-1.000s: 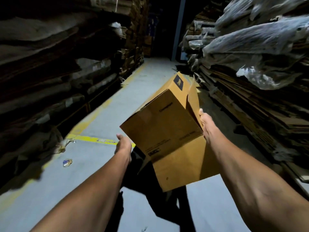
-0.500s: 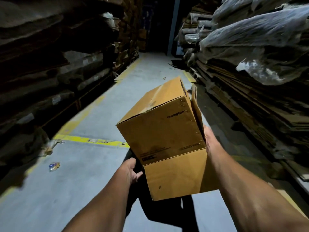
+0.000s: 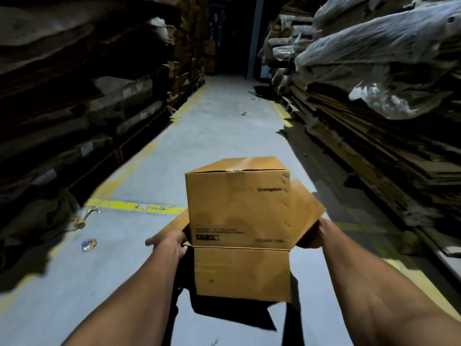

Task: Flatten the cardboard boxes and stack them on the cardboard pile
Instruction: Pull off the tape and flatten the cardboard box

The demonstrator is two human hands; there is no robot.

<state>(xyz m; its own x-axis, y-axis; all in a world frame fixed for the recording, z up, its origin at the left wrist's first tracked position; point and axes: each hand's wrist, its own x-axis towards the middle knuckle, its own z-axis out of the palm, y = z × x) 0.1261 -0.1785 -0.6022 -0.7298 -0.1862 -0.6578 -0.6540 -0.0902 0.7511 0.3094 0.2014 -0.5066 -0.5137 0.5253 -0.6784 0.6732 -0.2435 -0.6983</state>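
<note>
In the head view, a brown box (image 3: 238,211) is held up in the middle, at about 6 o'clock. It is not flat yet. The left hand (image 3: 171,242) grips its side flap at 9 o'clock of the box. The right hand (image 3: 314,236) holds the open flap at 3 o'clock. Flat cardboard piles (image 3: 374,151) sit at 3 o'clock along the aisle floor (image 3: 224,121). I think squashing and stacking are both left to do.

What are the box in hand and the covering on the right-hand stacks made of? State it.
Box: brown cardboard, matte, probably corrugated; creased fold lines, stiff flaps and printed lettering show it. Covering: seemingly thin clear plastic sheeting, glossy, wrinkled and torn, with pale highlights. Left hand and right hand grip the side flaps.
</note>
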